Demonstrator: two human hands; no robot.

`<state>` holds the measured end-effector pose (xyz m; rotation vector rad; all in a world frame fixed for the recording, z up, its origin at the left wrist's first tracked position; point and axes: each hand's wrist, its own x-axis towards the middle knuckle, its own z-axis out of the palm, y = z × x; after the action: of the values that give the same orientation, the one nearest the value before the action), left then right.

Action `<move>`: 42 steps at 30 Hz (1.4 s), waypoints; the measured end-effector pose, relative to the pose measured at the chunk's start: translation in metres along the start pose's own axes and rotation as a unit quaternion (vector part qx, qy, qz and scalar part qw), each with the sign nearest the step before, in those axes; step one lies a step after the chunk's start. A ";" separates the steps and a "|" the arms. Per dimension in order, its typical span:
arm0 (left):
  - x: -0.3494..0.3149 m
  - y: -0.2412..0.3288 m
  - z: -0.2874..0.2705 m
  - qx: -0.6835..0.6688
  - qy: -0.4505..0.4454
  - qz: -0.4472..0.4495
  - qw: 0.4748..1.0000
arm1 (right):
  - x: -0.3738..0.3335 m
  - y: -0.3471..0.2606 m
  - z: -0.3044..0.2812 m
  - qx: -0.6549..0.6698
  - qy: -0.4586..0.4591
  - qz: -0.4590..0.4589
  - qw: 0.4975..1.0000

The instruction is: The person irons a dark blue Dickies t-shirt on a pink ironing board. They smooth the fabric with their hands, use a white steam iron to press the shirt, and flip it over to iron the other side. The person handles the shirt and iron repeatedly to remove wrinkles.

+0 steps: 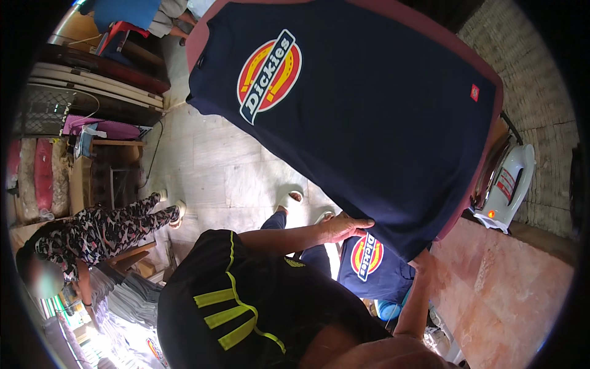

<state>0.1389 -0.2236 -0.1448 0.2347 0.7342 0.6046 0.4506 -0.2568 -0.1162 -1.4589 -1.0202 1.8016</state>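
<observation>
A dark navy T-shirt point(369, 104) with a round red and yellow print is spread over a maroon padded ironing board point(458, 31). Its near end hangs past the board's edge toward me. My left hand point(345, 228) grips that edge, thumb on top and fingers beneath the cloth. At the near corner, my right hand point(420, 261) holds the same shirt; the fabric hides most of its fingers. Below my hands lies a second navy shirt point(362, 265) with a similar print. A white iron point(511, 184) with a lit orange lamp rests beside the board, right of the shirt.
A pinkish stone surface point(498, 289) extends at the lower right, next to a woven mat point(528, 74). Someone in patterned clothing point(101, 237) bends over at the left, near stacked boards point(98, 83). Another person's legs point(172, 18) show at the top. Pale tiles point(215, 147) cover the floor.
</observation>
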 end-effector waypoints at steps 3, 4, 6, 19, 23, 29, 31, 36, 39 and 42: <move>0.002 -0.006 -0.015 0.079 0.024 -0.013 0.996 | -0.005 -0.011 0.000 -0.040 0.004 0.006 0.999; 0.003 -0.004 -0.016 0.127 0.031 -0.030 0.991 | -0.011 -0.014 0.000 -0.056 0.015 0.006 0.998; -0.003 0.004 -0.016 0.189 0.013 -0.058 0.980 | -0.020 -0.021 0.006 -0.089 0.068 -0.004 0.994; -0.019 0.070 -0.075 0.012 0.078 0.109 0.991 | 0.014 -0.191 0.084 -0.383 0.391 -0.329 0.769; -0.017 0.063 -0.088 -0.112 0.001 -0.024 0.993 | 0.128 -0.262 0.065 -0.482 0.303 -0.384 0.727; -0.023 0.049 -0.087 -0.109 -0.049 -0.120 0.986 | 0.250 -0.325 0.046 -0.646 0.315 -0.332 0.611; -0.023 0.051 -0.091 -0.101 -0.077 -0.121 0.984 | 0.266 -0.334 0.039 -0.669 0.322 -0.293 0.602; -0.035 0.085 -0.067 -0.059 -0.032 -0.116 0.991 | 0.256 -0.358 0.038 -0.701 0.276 -0.229 0.617; -0.021 0.065 -0.080 -0.062 -0.020 -0.086 0.994 | 0.232 -0.372 0.054 -0.609 0.264 -0.228 0.712; -0.016 0.061 -0.083 -0.049 -0.021 -0.052 0.997 | 0.175 -0.382 0.067 -0.492 0.191 -0.265 0.807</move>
<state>0.0466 -0.1845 -0.1715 0.1173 0.6705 0.5329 0.3416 0.0757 0.1254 -1.7077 -2.0201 0.4811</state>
